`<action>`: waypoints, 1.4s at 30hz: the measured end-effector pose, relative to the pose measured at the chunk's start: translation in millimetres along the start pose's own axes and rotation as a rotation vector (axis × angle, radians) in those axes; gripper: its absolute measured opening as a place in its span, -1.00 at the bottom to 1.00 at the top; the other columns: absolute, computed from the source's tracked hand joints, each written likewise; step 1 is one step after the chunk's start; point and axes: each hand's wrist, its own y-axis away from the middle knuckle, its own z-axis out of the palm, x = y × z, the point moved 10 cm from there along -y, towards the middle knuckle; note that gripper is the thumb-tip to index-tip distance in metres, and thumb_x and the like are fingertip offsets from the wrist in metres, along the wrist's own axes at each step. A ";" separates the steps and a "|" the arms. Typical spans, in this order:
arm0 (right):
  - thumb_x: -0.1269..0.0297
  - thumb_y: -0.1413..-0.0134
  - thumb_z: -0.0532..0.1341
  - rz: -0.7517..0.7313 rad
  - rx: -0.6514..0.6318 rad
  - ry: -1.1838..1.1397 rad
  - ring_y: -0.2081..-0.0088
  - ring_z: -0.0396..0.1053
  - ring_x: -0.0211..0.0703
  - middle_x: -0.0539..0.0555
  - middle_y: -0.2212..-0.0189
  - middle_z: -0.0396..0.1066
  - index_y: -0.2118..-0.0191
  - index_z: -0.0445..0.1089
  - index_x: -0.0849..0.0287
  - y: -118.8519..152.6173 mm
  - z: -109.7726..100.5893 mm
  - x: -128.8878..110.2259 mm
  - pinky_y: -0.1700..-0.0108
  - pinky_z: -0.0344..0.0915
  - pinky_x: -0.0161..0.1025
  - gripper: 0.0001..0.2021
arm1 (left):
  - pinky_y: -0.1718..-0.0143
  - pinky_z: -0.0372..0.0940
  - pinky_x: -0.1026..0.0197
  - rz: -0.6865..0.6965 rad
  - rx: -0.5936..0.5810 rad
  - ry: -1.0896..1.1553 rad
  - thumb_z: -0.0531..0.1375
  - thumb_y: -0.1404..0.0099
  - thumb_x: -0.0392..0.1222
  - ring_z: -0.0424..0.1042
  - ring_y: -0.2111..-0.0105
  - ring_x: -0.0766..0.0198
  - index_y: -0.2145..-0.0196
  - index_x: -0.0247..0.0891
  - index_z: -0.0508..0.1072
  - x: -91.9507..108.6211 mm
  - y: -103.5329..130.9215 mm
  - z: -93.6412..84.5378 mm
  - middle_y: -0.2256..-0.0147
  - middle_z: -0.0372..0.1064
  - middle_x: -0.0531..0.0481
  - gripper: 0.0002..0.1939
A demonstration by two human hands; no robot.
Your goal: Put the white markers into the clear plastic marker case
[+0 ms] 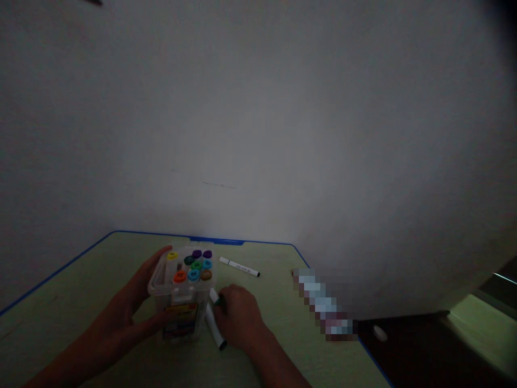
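A clear plastic box (181,293) holds several upright markers with coloured caps, among them orange, blue, green, purple, yellow and brown. My left hand (139,302) wraps round the box's left side, thumb across the front by its label. Just right of the box, my right hand (239,312) is closed on a white marker with a dark green end (214,296). Beneath that marker, another white marker with a black end (215,327) leans or lies beside the box. A third white marker (239,267) lies on the table behind my right hand.
The pale green table (274,302) has a blue edge and stands against a grey wall. A long pixelated object (323,304) lies along its right edge. Beyond that edge, a small white object (379,333) rests on a dark surface lower down.
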 end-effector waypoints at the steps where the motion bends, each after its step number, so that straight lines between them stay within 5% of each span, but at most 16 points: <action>1: 0.36 0.10 0.08 -0.002 0.002 -0.002 0.24 0.35 -0.06 0.18 0.33 0.41 0.35 0.38 0.23 0.1 -0.4 -0.2 0.24 0.20 -0.23 -0.83 | -0.03 0.17 0.25 -0.002 0.001 0.004 0.18 -0.06 0.01 0.15 -0.09 0.20 -0.18 0.06 -0.32 -0.1 -0.1 0.2 -0.19 -0.10 0.02 -0.11; 42: 0.34 0.10 0.05 -0.009 0.006 0.019 0.26 0.36 -0.05 0.17 0.34 0.41 0.38 0.36 0.22 -0.5 2.8 1.7 0.26 0.21 -0.23 -0.82 | -0.05 0.11 0.19 0.003 0.011 -0.010 0.19 -0.04 0.03 0.11 -0.11 0.22 -0.17 0.10 -0.32 -1.4 -1.7 0.7 -0.18 -0.10 0.05 -0.10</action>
